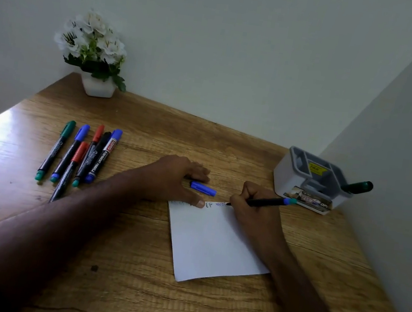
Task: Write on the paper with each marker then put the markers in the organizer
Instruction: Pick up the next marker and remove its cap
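my right hand (254,203) grips the blue marker (267,202), tip on the paper's (213,245) far edge. left hand (172,177) relaxed, thumb pinning the paper. blue cap (203,188) just beside it. organizer (310,181) far right.

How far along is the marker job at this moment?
Done: one green marker stands in the organizer, and the paper has earlier lettering. In hand: the right hand writes with an uncapped blue marker, its cap lying by the left hand. Left: six markers on the desk.
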Action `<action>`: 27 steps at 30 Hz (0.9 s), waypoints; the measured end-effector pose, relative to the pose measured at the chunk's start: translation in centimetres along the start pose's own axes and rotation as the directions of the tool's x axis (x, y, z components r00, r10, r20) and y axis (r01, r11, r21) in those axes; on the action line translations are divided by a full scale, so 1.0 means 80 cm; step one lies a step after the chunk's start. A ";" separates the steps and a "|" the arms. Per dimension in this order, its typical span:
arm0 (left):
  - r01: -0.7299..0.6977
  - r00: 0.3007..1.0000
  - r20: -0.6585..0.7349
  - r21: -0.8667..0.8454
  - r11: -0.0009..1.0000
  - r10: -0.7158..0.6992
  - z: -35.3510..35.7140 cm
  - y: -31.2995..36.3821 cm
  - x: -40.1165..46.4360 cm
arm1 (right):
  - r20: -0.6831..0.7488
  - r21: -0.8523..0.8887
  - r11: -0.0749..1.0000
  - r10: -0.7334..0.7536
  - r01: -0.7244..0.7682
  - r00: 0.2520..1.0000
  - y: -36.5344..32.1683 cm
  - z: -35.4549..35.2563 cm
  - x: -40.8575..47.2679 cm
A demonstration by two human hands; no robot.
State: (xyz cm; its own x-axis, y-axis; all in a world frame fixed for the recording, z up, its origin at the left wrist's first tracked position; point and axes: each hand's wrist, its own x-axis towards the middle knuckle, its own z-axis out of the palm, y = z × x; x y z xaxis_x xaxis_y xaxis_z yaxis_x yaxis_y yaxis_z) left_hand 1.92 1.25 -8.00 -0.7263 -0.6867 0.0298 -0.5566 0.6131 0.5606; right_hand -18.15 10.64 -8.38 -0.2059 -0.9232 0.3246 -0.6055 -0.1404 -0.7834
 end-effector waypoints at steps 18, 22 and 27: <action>0.001 1.000 -0.005 0.016 1.000 -0.001 0.000 0.001 -0.001 | -0.014 0.018 1.000 0.020 -0.020 1.000 0.002 0.000 0.000; -0.002 1.000 -0.018 -0.010 1.000 0.002 0.000 0.001 -0.001 | -0.086 0.092 0.996 -0.003 0.011 0.996 0.000 -0.006 0.001; -0.080 0.990 -0.119 -0.026 0.996 0.077 0.000 -0.001 -0.003 | -0.075 0.178 0.982 -0.043 0.056 0.996 -0.003 -0.012 -0.002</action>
State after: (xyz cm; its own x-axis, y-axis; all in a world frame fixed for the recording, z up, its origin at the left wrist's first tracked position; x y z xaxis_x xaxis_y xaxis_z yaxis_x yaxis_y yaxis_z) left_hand 2.09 1.37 -8.04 -0.7138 -0.6793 0.1707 -0.4860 0.6558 0.5777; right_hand -18.68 11.17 -7.76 -0.2365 -0.8868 0.3970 -0.4696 -0.2534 -0.8457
